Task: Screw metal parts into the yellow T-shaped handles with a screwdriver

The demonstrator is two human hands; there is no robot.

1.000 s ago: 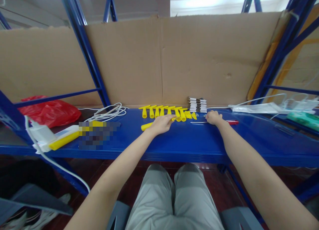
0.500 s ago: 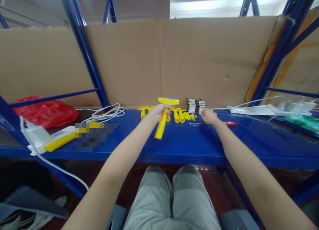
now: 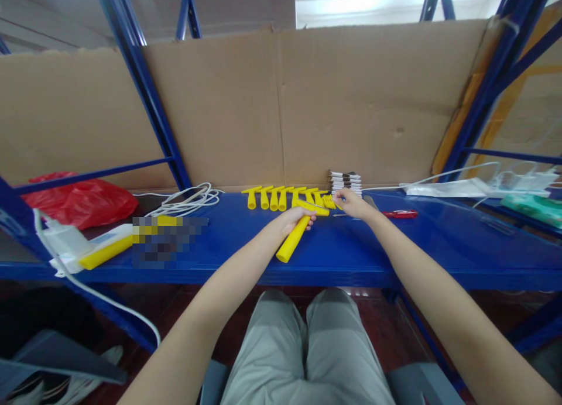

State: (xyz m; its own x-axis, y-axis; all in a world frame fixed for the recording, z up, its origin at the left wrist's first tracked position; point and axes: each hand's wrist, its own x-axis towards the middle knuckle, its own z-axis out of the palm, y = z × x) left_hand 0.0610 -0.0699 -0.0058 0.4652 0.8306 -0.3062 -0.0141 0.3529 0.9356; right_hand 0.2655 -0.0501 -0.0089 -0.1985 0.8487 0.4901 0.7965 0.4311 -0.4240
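Note:
My left hand (image 3: 297, 219) is wrapped round a yellow T-shaped scraper (image 3: 291, 242), its round handle end tilted toward me and its wide head (image 3: 317, 208) pointing away. A thin metallic strip shows along that head. Close to the head's right end, my right hand (image 3: 348, 203) has its fingers pinched together; what they hold, if anything, is too small to make out. Behind the hands stands a row of similar yellow scrapers (image 3: 273, 201). Small yellow pieces (image 3: 328, 201) lie between the row and my right hand. A stack of small white-and-dark packets (image 3: 345, 179) rises just behind that hand.
A red-handled screwdriver (image 3: 400, 214) lies on the blue shelf (image 3: 246, 247) beside my right wrist. To the left are coiled white cable (image 3: 193, 199), a red plastic bag (image 3: 83, 197) and a power strip (image 3: 70, 247). A cardboard sheet (image 3: 351, 100) walls the back.
My left hand has brought the scraper down, nearer and slightly right, uncovering the row behind. My right hand has moved left from beside the packets to the scraper's head.

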